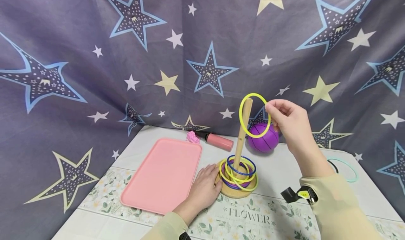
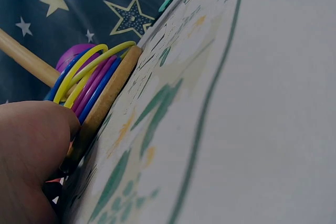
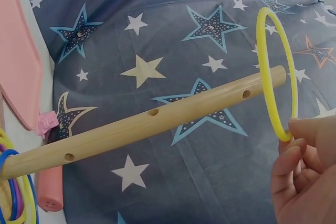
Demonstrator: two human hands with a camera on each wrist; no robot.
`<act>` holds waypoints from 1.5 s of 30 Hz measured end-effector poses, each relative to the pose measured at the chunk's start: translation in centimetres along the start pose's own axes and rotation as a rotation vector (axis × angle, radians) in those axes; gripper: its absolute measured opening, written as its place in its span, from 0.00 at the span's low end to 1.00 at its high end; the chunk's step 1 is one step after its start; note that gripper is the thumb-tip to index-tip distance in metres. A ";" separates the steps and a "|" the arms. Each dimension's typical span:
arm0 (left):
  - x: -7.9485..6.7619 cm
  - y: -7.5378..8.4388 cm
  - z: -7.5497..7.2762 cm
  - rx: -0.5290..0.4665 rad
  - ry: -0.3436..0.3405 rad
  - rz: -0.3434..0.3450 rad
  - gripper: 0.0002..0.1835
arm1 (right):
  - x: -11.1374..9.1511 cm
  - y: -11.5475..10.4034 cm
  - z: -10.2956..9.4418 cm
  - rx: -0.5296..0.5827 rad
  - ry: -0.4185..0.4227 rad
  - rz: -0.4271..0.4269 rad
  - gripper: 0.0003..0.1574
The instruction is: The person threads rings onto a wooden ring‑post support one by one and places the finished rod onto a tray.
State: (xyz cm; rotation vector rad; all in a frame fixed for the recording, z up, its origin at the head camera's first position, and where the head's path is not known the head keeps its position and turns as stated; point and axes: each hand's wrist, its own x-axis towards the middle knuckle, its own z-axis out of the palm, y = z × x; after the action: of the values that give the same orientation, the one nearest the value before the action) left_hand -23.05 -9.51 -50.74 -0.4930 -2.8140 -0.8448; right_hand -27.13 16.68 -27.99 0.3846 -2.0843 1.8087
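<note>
A yellow ring [image 1: 242, 123] is pinched between the thumb and fingers of my right hand [image 1: 292, 124], held near the top of an upright wooden post [image 1: 241, 141]. In the right wrist view the ring [image 3: 264, 66] overlaps the post's tip; whether the tip passes through it I cannot tell. Blue, yellow and purple rings [image 1: 253, 178] lie loosely stacked round the post on its round wooden base [image 1: 235, 193]. My left hand [image 1: 204, 187] rests against the base's left side with fingers extended. The left wrist view shows part of that hand [image 2: 31, 150] beside the base's rim.
Left of the base lies a pink tray [image 1: 164, 173]. Behind stand a pink pump [image 1: 219, 141], a crumpled pink item [image 1: 192, 137] and a purple ball [image 1: 263, 145]. A mint-green loop [image 1: 353, 168] lies at the right, beyond my right forearm. A star-patterned curtain [image 1: 158, 64] hangs behind the table.
</note>
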 end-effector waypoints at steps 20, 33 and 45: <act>-0.2 -0.1 0.2 -0.003 -0.001 0.002 0.30 | 0.0 2.5 1.0 -0.080 0.013 0.127 0.21; -0.2 0.1 0.1 0.001 -0.009 -0.004 0.31 | -1.2 6.3 1.3 -0.087 -0.008 0.194 0.21; 0.1 0.0 0.1 0.018 0.005 0.001 0.31 | -3.1 9.7 2.0 -0.084 -0.016 0.278 0.20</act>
State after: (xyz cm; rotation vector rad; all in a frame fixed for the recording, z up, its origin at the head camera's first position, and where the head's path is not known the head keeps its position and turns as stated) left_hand -23.17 -9.43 -50.86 -0.4894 -2.8135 -0.8185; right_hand -28.67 16.04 -38.26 0.0903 -2.3103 1.8621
